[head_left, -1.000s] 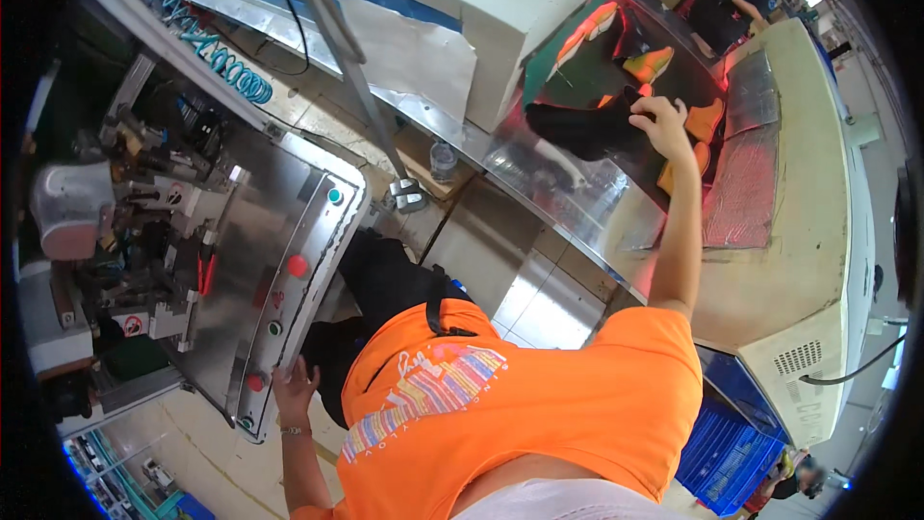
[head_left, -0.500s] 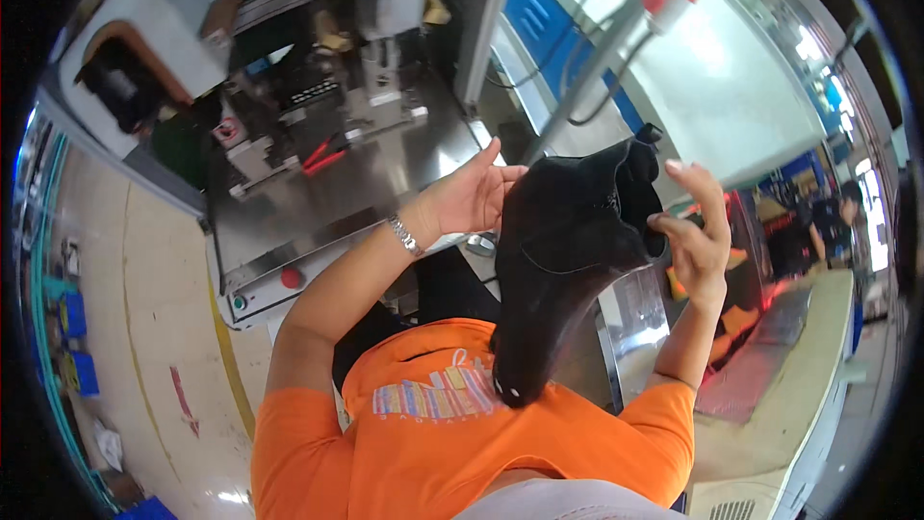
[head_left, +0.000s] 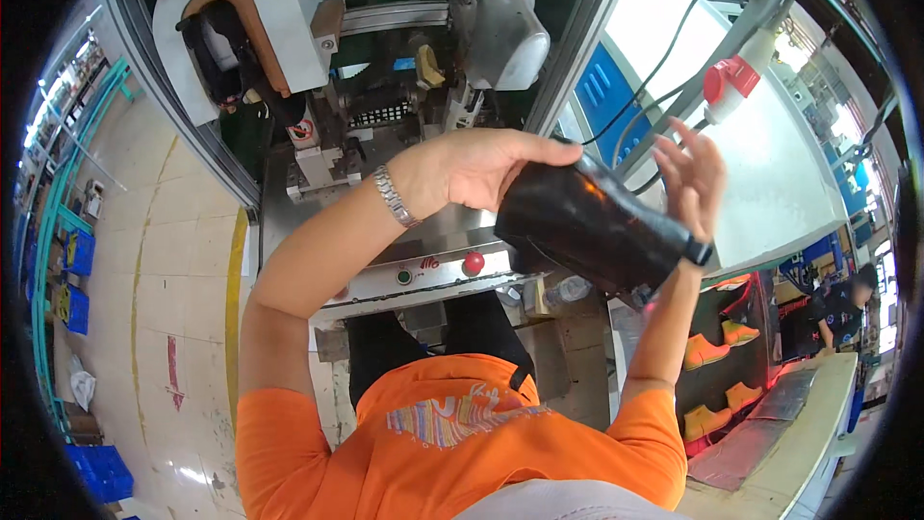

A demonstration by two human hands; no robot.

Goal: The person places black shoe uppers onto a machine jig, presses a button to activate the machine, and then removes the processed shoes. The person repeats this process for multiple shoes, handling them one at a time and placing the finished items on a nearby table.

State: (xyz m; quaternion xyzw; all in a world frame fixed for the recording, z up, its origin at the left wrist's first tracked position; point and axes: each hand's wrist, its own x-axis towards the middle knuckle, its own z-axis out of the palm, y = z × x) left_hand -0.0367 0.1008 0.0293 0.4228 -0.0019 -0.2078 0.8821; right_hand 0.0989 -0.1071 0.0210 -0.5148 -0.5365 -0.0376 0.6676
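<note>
Fingers [head_left: 539, 149] of the left hand [head_left: 481, 169] curl around the upper end of a glossy black boot-shaped upper [head_left: 592, 226]; the right hand [head_left: 691, 178] supports its far end, fingers spread open. Beyond the fingers stands a grey metal machine [head_left: 289, 29], below them a red round button [head_left: 473, 263].

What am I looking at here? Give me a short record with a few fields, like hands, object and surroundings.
Left hand: left hand grips the top end of a black boot
Right hand: right hand open, fingers spread, against the boot's far side
Boot: shiny, black, tilted, held above the lap
Wrist: metal watch on the left wrist
Ahead: grey machine with a red button on its front panel
Right side: orange boots on shelves
</note>
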